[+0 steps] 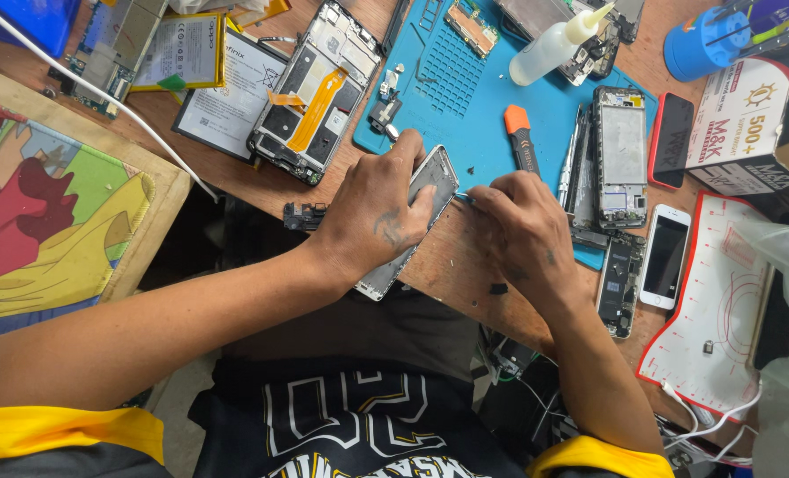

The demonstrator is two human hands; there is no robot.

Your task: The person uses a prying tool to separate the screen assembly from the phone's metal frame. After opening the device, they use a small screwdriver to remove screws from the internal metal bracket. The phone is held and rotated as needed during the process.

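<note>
Seen from above, your two hands meet at the centre of the frame over the edge of a cluttered wooden workbench (452, 261). Your left hand (377, 212) is closed around a silver phone frame (430, 181), which lies tilted, running from the centre down toward the lower left. Your right hand (523, 230) is curled shut on a thin metal tool (464, 198), its tip touching the frame's right edge.

Just above your hands lies a blue work mat (465, 97). On it sit an orange-capped pry tool (520, 137), a white squeeze bottle (558, 40) and an opened phone (620, 159). At upper centre-left rests another opened phone with an orange ribbon cable (315, 93). A white phone (665, 257) lies at right, beside a red-edged white mat (713, 319). A colourful board (58, 204) fills the left side.
</note>
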